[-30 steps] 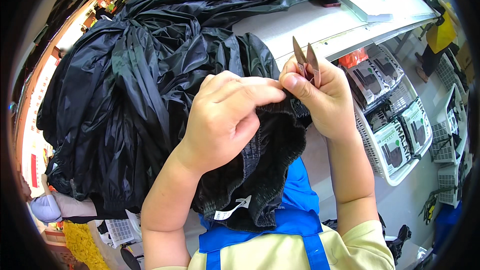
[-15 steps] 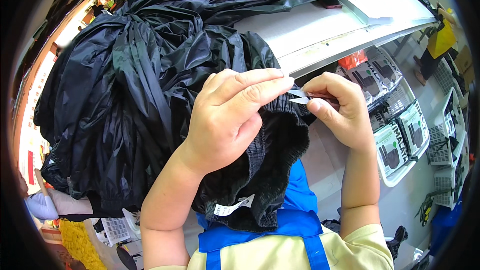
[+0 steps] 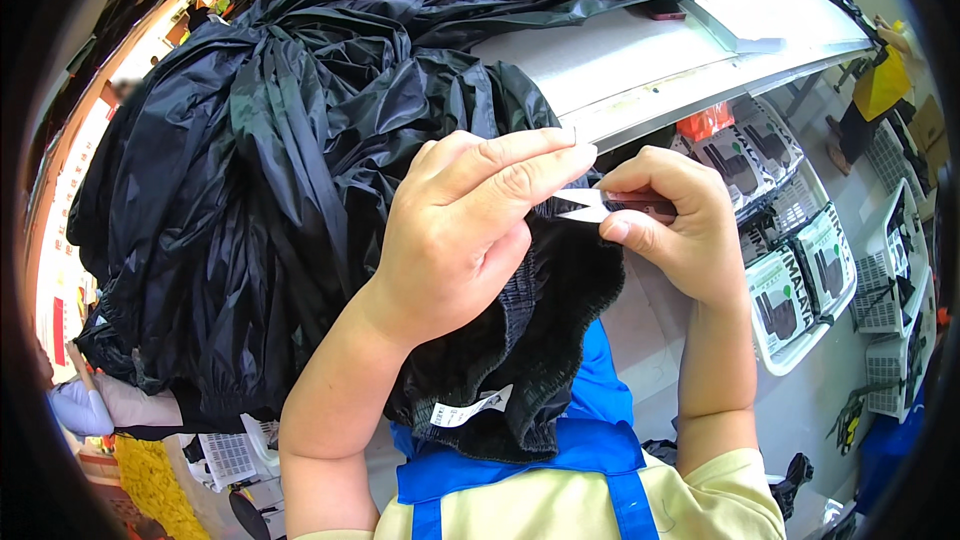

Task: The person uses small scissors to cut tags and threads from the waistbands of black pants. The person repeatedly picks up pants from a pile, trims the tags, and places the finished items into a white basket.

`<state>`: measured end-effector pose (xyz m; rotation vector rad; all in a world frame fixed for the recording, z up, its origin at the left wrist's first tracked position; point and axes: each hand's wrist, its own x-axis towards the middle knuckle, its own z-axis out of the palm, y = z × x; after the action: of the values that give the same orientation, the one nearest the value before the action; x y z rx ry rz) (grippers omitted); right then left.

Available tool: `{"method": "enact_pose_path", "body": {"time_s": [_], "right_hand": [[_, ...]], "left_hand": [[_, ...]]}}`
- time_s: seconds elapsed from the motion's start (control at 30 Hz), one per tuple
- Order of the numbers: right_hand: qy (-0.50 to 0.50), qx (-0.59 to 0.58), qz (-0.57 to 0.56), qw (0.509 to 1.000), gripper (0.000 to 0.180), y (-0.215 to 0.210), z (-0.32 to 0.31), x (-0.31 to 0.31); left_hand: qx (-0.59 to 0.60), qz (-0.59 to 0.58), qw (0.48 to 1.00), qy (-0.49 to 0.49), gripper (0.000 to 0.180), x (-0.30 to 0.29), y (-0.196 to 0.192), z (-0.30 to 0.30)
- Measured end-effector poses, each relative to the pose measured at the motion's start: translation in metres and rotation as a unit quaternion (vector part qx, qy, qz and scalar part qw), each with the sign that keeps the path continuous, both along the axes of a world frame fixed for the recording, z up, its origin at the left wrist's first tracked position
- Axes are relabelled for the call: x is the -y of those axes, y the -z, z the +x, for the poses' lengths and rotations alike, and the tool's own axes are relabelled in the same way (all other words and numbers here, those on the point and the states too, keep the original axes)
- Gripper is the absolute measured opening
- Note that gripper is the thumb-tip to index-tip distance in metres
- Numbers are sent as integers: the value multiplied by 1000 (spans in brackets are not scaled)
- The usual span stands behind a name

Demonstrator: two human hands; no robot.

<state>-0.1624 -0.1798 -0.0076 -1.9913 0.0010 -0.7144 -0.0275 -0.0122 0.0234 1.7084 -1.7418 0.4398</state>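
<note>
Left hand (image 3: 455, 240) pinches the black garment (image 3: 520, 340) at its gathered elastic edge, fingers (image 3: 520, 165) together and clamped on the fabric, extended toward the right hand. Right hand (image 3: 680, 230) holds small thread snips (image 3: 590, 205), fingers curled and closed around the handle; the blades point left and sit right at the left fingertips, touching or just beside the fabric edge, cannot tell which. The garment hangs over the near edge of the desk (image 3: 640, 60) down toward the person's blue apron (image 3: 560, 460), white label (image 3: 470, 408) showing on its lower fold. A big pile of shiny black garments (image 3: 260, 170) covers the left part of the desk. Below the desk edge on the right, white wire baskets (image 3: 800, 270) hold packaged goods.
</note>
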Motion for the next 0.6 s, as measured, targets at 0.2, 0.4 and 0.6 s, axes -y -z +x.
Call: {"method": "enact_pose_path", "body": {"time_s": [0.2, 0.4, 0.6], "right_hand": [[31, 1, 5, 1000, 20, 1, 1, -1], [-32, 167, 336, 926, 84, 40, -26, -50], [-69, 70, 101, 990, 72, 51, -54, -92]], "left_hand": [[-17, -14, 1000, -7, 49, -1, -2, -1], [-77, -124, 988, -57, 39, 5, -20, 10], [-125, -229, 959, -108, 27, 0, -55, 47]]}}
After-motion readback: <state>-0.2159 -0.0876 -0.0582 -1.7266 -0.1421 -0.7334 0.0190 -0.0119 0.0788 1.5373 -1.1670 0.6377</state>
